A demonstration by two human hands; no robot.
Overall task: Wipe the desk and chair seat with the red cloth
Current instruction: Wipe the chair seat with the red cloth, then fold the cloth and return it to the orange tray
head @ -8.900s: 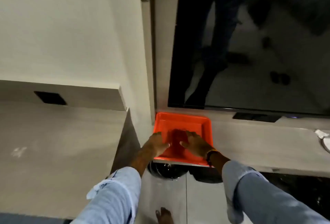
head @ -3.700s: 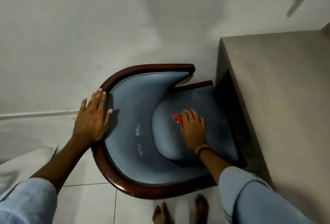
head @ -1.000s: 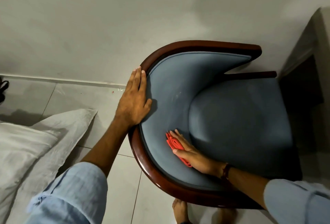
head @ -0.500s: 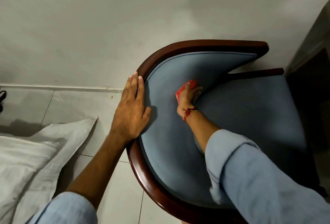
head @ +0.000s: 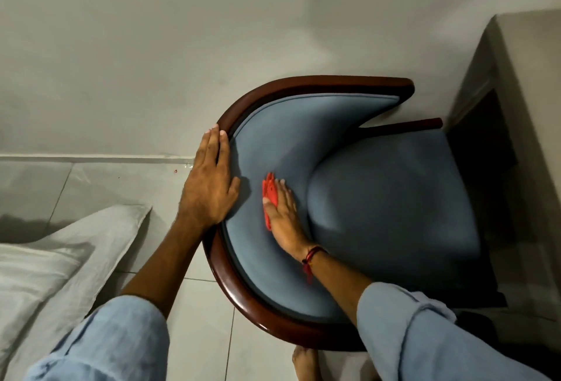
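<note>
Nearest, foot: a bare foot (head: 305, 364) stands on the tiled floor (head: 197, 335), just below the chair's curved wooden rail.
Sleeves: both forearms emerge from rolled light-blue sleeves (head: 425, 335) at the bottom edge.
Bedding: white bedding (head: 54, 265) lies at the lower left, beside the left forearm and apart from the chair.
Right wrist: a red thread band (head: 312, 254) circles it.
Right hand: the right hand (head: 283, 213) lies flat, fingers extended, pressing the red cloth against the upholstery; it is not clenched round it.
Red cloth: the red cloth (head: 269, 195) is bunched under the fingers and palm, showing along the hand's left edge, on the padded inner side of the chair, just left of the seat cushion.
Left hand: the left hand (head: 209, 186) rests open and flat on the wooden rail (head: 243, 298) of the chair (head: 303, 144), thumb spread onto the blue padding, holding nothing.
Seat cushion: the blue seat cushion (head: 394, 198) lies right of the cloth.
Desk: a grey desk (head: 528, 83) stands at the right, just beside the chair.
Farthest, wall: a plain pale wall (head: 212, 31) rises behind the chair.
</note>
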